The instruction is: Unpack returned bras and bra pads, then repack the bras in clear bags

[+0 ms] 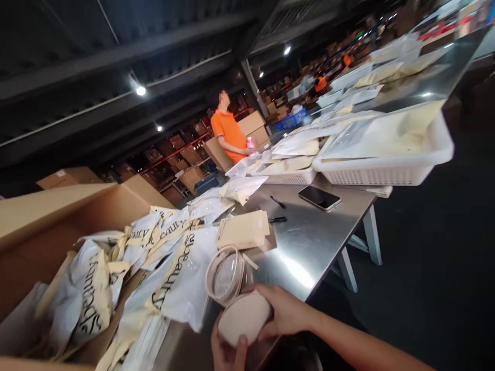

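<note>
A pale beige, rounded object point(245, 318) with a smooth face sits between my two hands at the table's near edge; its exact kind I cannot make out. My left hand point(226, 350) closes on it from the lower left, thumb against its face. From the right, my right hand point(282, 312) grips its side. Just beyond stands a roll of tape point(225, 275) with a pinkish ring, touching or very close to the held object. White and cream mailer bags point(181, 283) printed with black lettering lie left of it. A stack of cream cards point(243, 229) rests behind the roll.
An open cardboard box point(127, 193) with more mailers is at the left. A phone point(319, 198) and pens point(277, 220) lie on the metal table point(288, 247). White baskets point(379, 172) of bags stand farther back. A person in an orange shirt point(228, 131) stands beyond.
</note>
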Tool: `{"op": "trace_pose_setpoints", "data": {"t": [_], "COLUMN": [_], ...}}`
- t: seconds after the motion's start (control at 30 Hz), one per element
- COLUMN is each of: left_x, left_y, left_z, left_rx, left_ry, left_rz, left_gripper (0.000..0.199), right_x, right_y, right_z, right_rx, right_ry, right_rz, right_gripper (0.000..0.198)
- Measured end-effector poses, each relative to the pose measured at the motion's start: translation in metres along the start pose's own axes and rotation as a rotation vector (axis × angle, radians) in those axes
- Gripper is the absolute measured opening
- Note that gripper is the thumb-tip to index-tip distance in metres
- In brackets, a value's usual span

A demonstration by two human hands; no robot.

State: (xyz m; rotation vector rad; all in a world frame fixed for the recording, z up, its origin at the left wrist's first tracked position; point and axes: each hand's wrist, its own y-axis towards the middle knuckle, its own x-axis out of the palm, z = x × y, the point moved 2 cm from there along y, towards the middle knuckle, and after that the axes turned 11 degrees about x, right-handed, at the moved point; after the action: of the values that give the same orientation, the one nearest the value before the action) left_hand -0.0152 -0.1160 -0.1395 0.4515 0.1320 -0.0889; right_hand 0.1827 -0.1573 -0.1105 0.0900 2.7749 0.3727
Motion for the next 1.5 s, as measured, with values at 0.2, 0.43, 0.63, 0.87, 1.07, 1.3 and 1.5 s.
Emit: {"op": "trace_pose_setpoints", "data": {"t": [0.2,0.43,0.63,0.87,1.07,1.3,1.5], "left_x": [-0.004,0.001,0.000,0.001,-0.012,0.002,0.036], "left_y": [-0.011,-0.016,-0.019,-0.019,0.035,0.113,0.138], "left_z": [0.005,0.010,0.005,-0.011,-0.007,0.029,0.035], "left_rx": [0.000,0.095,0.088,0.117,0.275,0.431,-0.072], "left_ry": [-0.135,-0.053,-0.141,-0.332,0.100,0.412,1.020], "left_rz": [0.021,-0.011,-0.051,0.107,0.116,-0.207,-0.382], "left_gripper": [0.075,0.070,0.075,0.090,0.075,0.084,0.102], "right_x": [-0.002,-0.004,-0.004,-0.008,-0.012,-0.018,-0.017], "right_y": [0.001,-0.001,-0.005,-0.007,-0.001,0.007,0.008], "right_z": [0.000,0.003,0.007,0.016,0.018,0.033,0.028], "right_rx": [0.021,0.054,0.054,0.100,0.073,0.120,0.151], "right_ry": [0.096,0.093,0.125,0.282,0.611,0.802,1.000], "right_rz": [-0.041,-0.029,-0.008,0.095,0.179,0.400,0.498], "right_gripper": [0.095,0.072,0.067,0.070,0.080,0.092,0.096]}}
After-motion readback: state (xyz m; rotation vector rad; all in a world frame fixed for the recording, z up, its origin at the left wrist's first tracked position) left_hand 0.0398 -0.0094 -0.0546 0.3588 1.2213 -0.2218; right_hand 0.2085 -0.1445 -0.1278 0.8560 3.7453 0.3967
